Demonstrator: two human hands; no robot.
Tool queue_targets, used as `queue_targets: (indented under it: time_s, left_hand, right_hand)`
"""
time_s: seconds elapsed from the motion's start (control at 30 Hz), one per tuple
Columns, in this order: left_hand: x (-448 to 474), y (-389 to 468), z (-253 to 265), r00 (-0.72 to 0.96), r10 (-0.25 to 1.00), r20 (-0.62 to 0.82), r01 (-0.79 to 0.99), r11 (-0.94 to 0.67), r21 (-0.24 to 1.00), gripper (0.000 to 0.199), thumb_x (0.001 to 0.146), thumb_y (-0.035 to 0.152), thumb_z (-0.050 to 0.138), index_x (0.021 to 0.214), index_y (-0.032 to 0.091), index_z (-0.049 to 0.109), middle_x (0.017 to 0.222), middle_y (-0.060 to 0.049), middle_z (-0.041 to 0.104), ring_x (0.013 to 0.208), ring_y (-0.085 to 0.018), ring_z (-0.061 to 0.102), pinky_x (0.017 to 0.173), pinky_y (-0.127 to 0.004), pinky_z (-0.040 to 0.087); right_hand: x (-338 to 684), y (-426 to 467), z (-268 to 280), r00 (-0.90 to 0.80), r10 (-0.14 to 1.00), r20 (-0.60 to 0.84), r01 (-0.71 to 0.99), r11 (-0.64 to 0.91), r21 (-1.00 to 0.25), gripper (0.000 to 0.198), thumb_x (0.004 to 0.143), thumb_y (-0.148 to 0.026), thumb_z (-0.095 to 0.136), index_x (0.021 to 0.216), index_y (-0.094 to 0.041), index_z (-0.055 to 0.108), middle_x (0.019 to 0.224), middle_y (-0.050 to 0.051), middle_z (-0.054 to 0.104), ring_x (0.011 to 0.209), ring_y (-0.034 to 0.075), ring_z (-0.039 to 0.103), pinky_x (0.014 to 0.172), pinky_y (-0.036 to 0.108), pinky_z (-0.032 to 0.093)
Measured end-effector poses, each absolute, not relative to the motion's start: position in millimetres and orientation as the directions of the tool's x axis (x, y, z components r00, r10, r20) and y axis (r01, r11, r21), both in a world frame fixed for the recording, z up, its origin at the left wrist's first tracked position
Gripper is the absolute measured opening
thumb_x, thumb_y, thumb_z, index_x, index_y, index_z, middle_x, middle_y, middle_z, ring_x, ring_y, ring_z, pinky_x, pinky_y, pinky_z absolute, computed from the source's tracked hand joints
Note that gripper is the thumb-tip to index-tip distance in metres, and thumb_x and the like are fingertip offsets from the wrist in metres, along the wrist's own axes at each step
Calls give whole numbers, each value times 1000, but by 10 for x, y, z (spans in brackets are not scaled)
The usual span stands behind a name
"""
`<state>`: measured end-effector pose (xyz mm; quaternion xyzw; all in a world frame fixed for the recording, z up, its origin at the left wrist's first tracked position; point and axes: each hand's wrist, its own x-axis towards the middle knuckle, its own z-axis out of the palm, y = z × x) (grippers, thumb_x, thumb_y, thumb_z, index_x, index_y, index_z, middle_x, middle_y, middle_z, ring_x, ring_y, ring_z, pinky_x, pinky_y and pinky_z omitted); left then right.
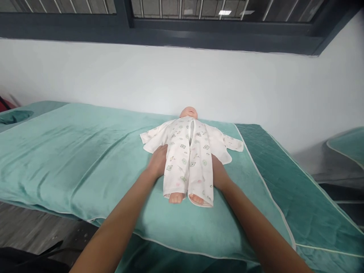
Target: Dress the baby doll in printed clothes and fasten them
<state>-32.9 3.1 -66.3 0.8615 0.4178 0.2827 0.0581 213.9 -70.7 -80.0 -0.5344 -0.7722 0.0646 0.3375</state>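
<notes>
A baby doll (189, 112) lies on its back with its head near the wall. It wears a white printed baby shirt (218, 140), its sleeves spread to both sides, and printed baby trousers (178, 167) that reach high up the body. Both bare feet (176, 197) stick out of the trouser legs. At the trousers' left edge, my left hand (159, 161) is closed against the cloth, its fingertips partly hidden. My right hand (219, 172) presses in at the opposite edge, beside the shirt's hem; the trousers hide its fingers.
Under the doll is a light green padded cover (93, 159) with a pale piped edge. Darker green bedding (284, 182) extends to the right. Behind the bed rises a white wall (113, 76) below a dark window frame (182, 36). Grey floor (25, 223) shows at lower left.
</notes>
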Motion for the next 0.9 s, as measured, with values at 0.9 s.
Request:
queue_targets:
  time_s: [0.9]
  left_hand:
    - [-784, 296, -834, -279, 874, 398, 897, 89, 432, 35, 89, 44, 50, 105, 14, 61, 118, -21, 59, 114, -40, 51, 92, -59, 42]
  right_hand:
    - [2972, -363, -751, 470, 877, 96, 781, -363, -508, 24, 78, -42, 56, 67, -20, 59, 68, 7, 61, 68, 23, 55, 62, 33, 37]
